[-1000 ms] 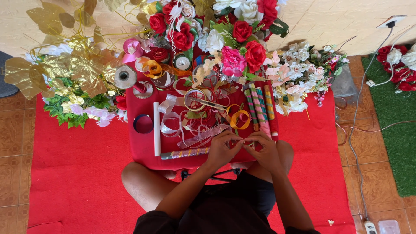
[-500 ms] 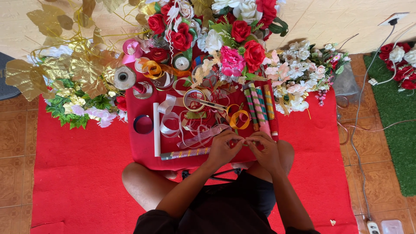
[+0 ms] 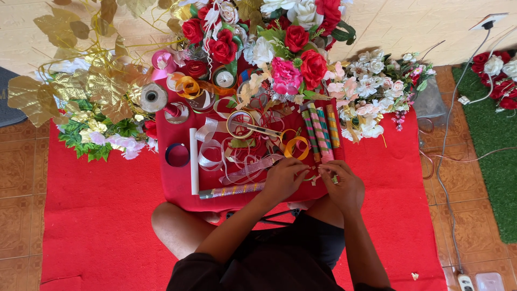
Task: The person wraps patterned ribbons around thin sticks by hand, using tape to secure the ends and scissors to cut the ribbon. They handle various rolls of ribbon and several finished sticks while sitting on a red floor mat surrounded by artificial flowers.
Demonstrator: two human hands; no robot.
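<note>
My left hand (image 3: 285, 179) and my right hand (image 3: 343, 186) meet at the front right edge of a low table draped in red (image 3: 175, 186). Both pinch a small pale strip (image 3: 318, 175), which may be ribbon; its exact kind is too small to tell. Just beyond my fingers lie three striped wrapped sticks (image 3: 320, 129) and scissors with orange handles (image 3: 295, 145). Loose pale ribbon curls (image 3: 212, 156) lie to the left of my hands. A glittery stick (image 3: 231, 190) rests along the front edge, touching my left wrist area.
A white rolled tube (image 3: 194, 161) and several ribbon spools (image 3: 153, 97) sit on the table's left. Red and pink artificial flowers (image 3: 296, 40), gold leaves (image 3: 81, 86) and white blossoms (image 3: 371, 91) ring the far side. A red cloth (image 3: 97, 215) covers the floor; cables (image 3: 447, 161) and green turf (image 3: 495, 161) lie right.
My hands have stayed together at the table's front right edge, with only slight finger movement on the small strip. Nothing else has shifted.
</note>
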